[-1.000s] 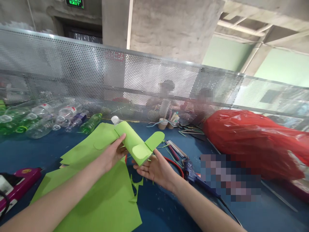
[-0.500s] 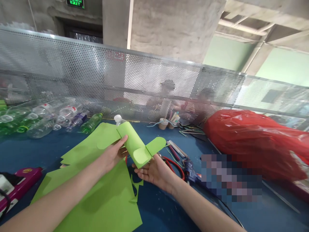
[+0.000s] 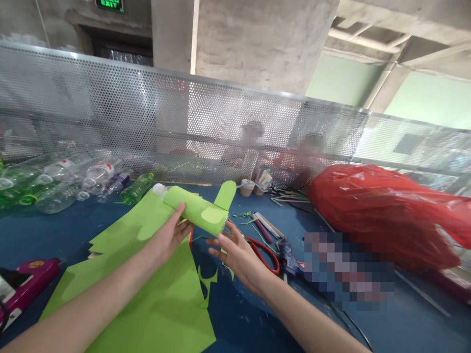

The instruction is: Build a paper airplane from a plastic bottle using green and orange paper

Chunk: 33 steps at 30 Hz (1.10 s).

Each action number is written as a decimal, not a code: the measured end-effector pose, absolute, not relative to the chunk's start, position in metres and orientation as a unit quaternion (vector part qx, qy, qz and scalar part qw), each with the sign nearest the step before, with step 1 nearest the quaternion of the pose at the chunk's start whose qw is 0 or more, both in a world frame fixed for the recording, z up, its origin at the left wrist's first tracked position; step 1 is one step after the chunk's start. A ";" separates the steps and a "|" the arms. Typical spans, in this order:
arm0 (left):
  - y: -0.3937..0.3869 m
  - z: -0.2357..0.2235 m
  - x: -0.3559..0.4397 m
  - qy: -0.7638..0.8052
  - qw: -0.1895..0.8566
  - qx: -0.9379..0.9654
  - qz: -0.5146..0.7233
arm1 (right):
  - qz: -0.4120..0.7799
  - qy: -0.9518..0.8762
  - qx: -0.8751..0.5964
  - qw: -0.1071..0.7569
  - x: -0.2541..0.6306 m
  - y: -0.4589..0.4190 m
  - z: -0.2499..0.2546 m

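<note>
A plastic bottle wrapped in green paper (image 3: 195, 211) lies tilted in my left hand (image 3: 172, 235), the thumb on top and the fingers beneath. Its white cap (image 3: 159, 190) points up to the left. Rounded green paper flaps stick out from the wrapping, one standing up near the base. By the bottle's base is my right hand (image 3: 239, 257), its fingers apart; whether a fingertip touches the bottle I cannot tell. Large green paper sheets (image 3: 147, 304) lie under my left arm, with cut scraps (image 3: 208, 284) at their right edge.
Several empty plastic bottles (image 3: 59, 198) lie at the back left. Red-handled scissors (image 3: 267, 257), a blue glue gun (image 3: 289, 260) and markers (image 3: 268, 225) lie to the right. Beyond them sits a red plastic bag (image 3: 386, 215). A perforated metal screen (image 3: 140, 117) closes the back; people are behind it.
The wrapped bottle has turned from steep to more level, its cap swinging left and its base rising. My right hand's fingers have come away from under the base and spread.
</note>
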State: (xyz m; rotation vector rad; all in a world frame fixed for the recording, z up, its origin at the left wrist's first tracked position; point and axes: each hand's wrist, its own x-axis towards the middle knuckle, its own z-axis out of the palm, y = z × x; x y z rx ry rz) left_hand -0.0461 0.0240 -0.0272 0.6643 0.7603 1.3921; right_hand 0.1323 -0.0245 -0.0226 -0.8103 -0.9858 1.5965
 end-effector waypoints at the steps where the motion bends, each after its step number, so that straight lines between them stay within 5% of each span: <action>1: 0.023 -0.028 -0.045 0.333 0.656 0.294 0.610 | 0.651 -0.417 -0.349 0.529 0.132 -0.024 -0.024; 12: 0.012 -0.037 -0.041 0.271 0.704 0.419 0.504 | 0.594 -0.401 -0.365 0.594 0.139 -0.010 -0.024; 33: 0.013 -0.047 -0.034 0.271 0.699 0.414 0.517 | 0.632 -0.425 -0.373 0.530 0.137 -0.016 -0.026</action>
